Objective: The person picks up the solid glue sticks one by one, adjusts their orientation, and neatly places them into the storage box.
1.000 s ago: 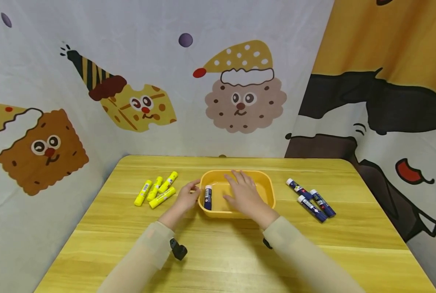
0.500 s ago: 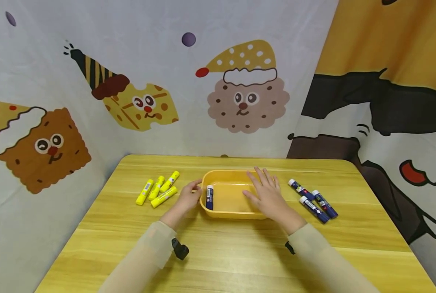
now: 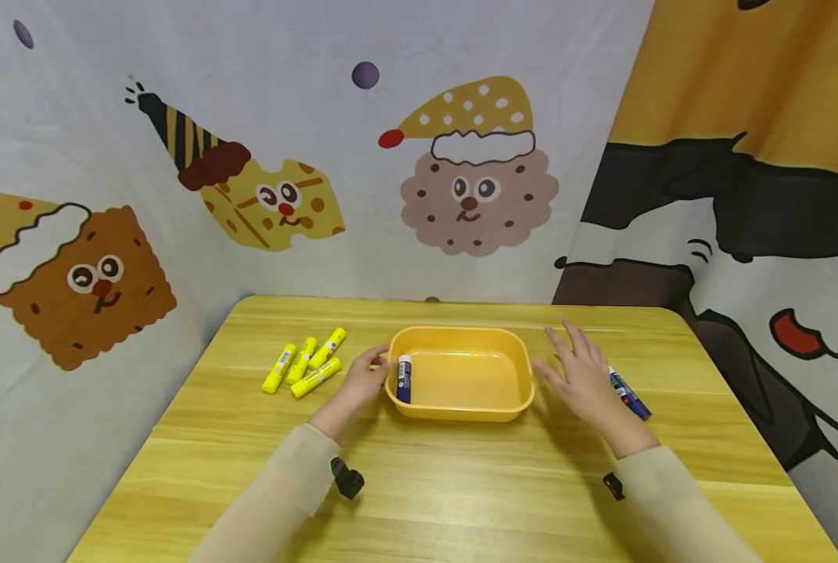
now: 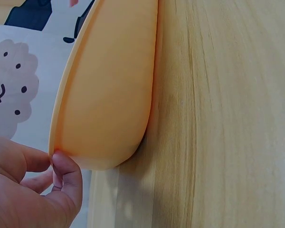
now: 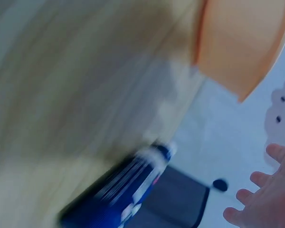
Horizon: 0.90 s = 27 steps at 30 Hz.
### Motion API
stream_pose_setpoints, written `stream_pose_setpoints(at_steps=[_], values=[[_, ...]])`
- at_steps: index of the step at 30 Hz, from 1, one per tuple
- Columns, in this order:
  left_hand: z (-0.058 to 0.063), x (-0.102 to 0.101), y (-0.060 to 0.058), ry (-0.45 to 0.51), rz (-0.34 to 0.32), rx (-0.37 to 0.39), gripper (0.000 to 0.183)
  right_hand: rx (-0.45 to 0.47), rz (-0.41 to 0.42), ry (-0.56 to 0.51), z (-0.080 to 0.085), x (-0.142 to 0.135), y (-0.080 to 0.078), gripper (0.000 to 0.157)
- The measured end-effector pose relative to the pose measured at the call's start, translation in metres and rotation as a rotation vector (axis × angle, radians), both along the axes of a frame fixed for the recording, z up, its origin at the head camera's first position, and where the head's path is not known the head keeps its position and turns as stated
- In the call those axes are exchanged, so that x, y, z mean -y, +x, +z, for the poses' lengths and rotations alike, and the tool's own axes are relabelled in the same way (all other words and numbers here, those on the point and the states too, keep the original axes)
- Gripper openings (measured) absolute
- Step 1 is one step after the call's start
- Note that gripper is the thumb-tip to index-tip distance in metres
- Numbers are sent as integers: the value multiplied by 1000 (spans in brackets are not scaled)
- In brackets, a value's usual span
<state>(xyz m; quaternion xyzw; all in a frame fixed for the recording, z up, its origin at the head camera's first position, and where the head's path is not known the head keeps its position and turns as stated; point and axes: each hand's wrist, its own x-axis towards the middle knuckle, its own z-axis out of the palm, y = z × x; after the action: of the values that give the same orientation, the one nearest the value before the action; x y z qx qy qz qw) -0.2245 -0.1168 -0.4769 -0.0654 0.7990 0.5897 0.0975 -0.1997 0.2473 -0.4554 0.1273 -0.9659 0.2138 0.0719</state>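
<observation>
My left hand (image 3: 361, 383) holds the left end of an orange-yellow plastic tray (image 3: 461, 412); in the left wrist view its thumb and fingers pinch the rim. Inside, against the tray's left wall, lies a dark blue glue stick (image 3: 404, 381) with a white cap. To the right of the tray my right hand (image 3: 589, 391) is over the table, fingers spread and holding nothing. A second blue glue stick (image 3: 632, 396) shows just past it, and other blue ones there are hidden behind the hand. The right wrist view has a blurred blue glue stick (image 5: 121, 190) below the hand.
Several yellow glue sticks (image 3: 279, 368) lie grouped on the table left of my left hand. The wooden table (image 3: 433, 500) ends at the back against a cloth (image 3: 363, 266) printed with cartoon figures.
My right hand has moved right, from over the tray's inside to beside the blue glue sticks, which it now partly covers. The left hand stays at the tray's left end.
</observation>
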Motion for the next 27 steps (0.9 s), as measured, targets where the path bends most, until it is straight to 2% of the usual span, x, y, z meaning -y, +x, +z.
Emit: stream_pose_setpoints(at_steps=[7, 17, 27], values=[[-1, -1, 0, 13, 4, 7, 41, -17, -70, -1, -11, -34, 10, 66], [-4, 0, -2, 18, 7, 13, 40, -45, -132, 68, -22, -55, 22, 64], [-3, 1, -1, 23, 12, 12, 40, -62, -82, 145, -29, -61, 30, 60]])
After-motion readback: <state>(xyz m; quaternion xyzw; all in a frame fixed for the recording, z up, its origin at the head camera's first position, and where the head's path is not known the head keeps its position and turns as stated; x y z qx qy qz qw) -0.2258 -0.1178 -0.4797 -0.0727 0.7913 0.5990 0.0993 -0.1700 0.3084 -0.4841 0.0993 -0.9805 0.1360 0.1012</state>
